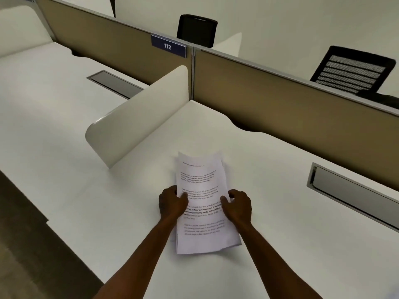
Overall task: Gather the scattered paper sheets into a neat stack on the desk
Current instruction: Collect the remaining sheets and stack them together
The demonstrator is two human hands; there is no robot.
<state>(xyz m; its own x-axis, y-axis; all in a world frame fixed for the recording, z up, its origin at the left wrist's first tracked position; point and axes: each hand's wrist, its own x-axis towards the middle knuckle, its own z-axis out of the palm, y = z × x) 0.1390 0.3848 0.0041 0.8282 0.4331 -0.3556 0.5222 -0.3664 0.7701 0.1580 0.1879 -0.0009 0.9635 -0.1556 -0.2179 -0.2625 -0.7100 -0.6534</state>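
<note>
A bundle of white printed paper sheets [203, 203] lies lengthwise in front of me, its edges slightly uneven at the near end. My left hand [172, 203] grips the bundle's left edge, thumb on top of the printed page. My right hand [238, 205] grips the right edge the same way, fingers curled round it. The bundle's far end curls up a little off the white desk [280, 234].
A low white divider [138, 115] stands to the left of the papers. A tan partition [280, 98] with a "112" sign [168, 46] closes the desk's far side. A metal cable tray [349, 190] is set into the desk on the right. Black chairs [354, 70] stand beyond.
</note>
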